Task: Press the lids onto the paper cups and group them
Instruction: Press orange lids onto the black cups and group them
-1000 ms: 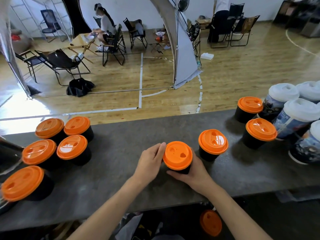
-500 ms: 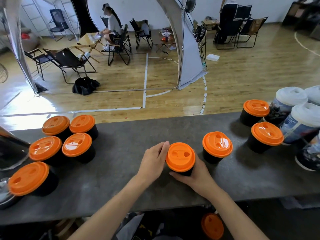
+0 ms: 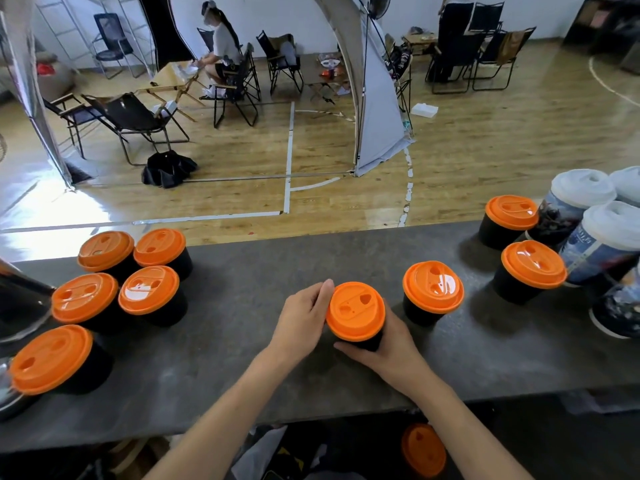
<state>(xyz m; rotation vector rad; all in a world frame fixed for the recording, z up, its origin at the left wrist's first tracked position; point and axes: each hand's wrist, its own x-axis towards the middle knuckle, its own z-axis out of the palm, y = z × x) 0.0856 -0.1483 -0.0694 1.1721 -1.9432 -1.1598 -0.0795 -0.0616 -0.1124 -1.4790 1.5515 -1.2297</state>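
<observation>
A black paper cup with an orange lid (image 3: 355, 310) stands at the middle of the grey counter (image 3: 249, 348). My left hand (image 3: 301, 320) grips its left side, fingers curled against the lid's rim. My right hand (image 3: 388, 348) wraps round the cup's lower right side from below. Several lidded black cups (image 3: 114, 289) stand grouped at the left. Another lidded cup (image 3: 432, 292) stands just right of the held one, and two more (image 3: 531, 266) stand further right.
Tall printed cups with white lids (image 3: 588, 216) crowd the counter's right end. A shiny metal object (image 3: 17, 306) sits at the left edge. An orange lid (image 3: 423, 450) lies below the counter's front edge. Beyond the counter is a wooden floor with chairs and people.
Both hands stay on the middle cup. The view has shifted slightly; the cup and hands have barely moved on the counter.
</observation>
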